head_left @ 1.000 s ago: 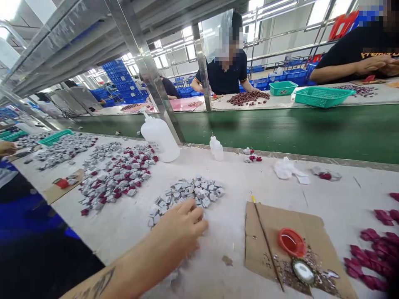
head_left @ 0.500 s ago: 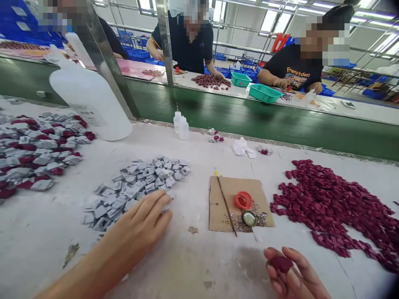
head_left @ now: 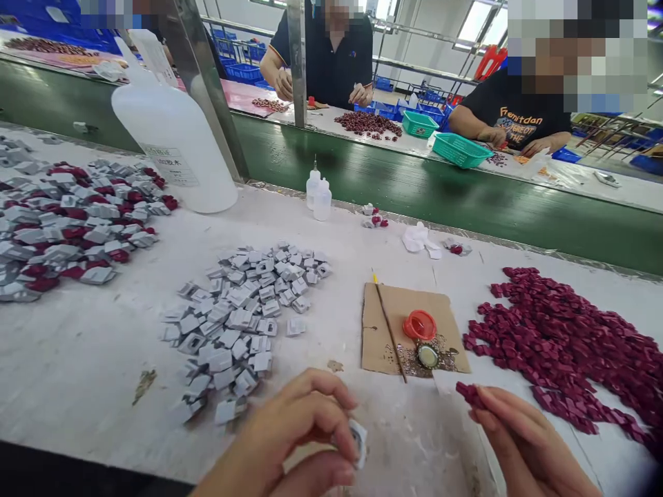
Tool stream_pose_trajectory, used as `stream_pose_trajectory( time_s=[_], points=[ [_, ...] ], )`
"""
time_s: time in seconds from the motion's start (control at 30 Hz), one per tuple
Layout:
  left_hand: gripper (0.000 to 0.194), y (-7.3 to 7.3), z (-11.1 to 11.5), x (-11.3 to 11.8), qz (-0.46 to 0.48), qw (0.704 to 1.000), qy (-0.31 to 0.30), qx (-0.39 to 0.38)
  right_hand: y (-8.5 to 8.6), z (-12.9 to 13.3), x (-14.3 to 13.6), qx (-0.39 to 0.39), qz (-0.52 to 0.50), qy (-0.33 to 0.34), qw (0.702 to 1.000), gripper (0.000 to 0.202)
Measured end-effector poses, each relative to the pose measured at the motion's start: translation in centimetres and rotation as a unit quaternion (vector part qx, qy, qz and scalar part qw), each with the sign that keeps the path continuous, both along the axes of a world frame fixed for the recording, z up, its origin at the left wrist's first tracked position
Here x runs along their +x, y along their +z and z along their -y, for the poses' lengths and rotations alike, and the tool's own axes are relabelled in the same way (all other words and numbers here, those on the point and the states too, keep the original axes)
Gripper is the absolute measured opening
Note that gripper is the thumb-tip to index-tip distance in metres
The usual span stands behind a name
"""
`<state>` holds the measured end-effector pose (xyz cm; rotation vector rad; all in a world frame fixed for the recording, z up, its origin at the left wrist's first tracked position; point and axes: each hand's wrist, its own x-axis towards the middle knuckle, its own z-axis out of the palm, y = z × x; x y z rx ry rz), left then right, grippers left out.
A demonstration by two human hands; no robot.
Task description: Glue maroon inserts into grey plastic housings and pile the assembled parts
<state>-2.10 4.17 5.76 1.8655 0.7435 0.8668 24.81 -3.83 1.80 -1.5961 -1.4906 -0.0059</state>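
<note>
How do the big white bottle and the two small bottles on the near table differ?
The big white bottle is far bulkier than the small bottles and bears a printed label; no label is readable on the small ones. The big one stands against the metal post by the mixed grey and red pile; the small ones stand as a touching pair further right. All are white, upright, and near the table's far edge.

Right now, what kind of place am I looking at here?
Most likely a factory assembly line. A green conveyor belt runs between two worktables, heaps of small grey parts and dark red pieces lie sorted on the table, and other people sit across the belt with green baskets.
</note>
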Motion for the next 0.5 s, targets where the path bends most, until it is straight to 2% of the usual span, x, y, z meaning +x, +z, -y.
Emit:
stream_pose_trajectory(
  time_s=[0.1,0.23,0.3,0.37,0.5],
  points=[
    [0.01,-2.1,1.5,1.1,0.032,0.997,0.037,-0.055,0.2,-1.1,1.0,0.012,0.097,0.012,0.995,0.027],
    [0.029,-4.4,2.7,1.8,0.024,0.997,0.064,-0.018,1.1,-2.6,0.6,0.011,0.174,0.012,0.985,0.02],
    [0.039,-4.9,3.1,1.9,-0.012,0.995,0.094,-0.006,1.6,-3.2,0.2,0.013,0.235,0.044,0.971,0.019],
    [0.036,-5.2,3.3,2.0,-0.041,0.993,0.104,0.022,2.0,-3.7,0.2,0.021,0.275,0.076,0.958,0.021],
    [0.018,-5.5,3.1,1.9,-0.052,0.992,0.063,0.091,2.2,-4.1,0.5,0.025,0.306,0.096,0.947,0.017]
  ],
)
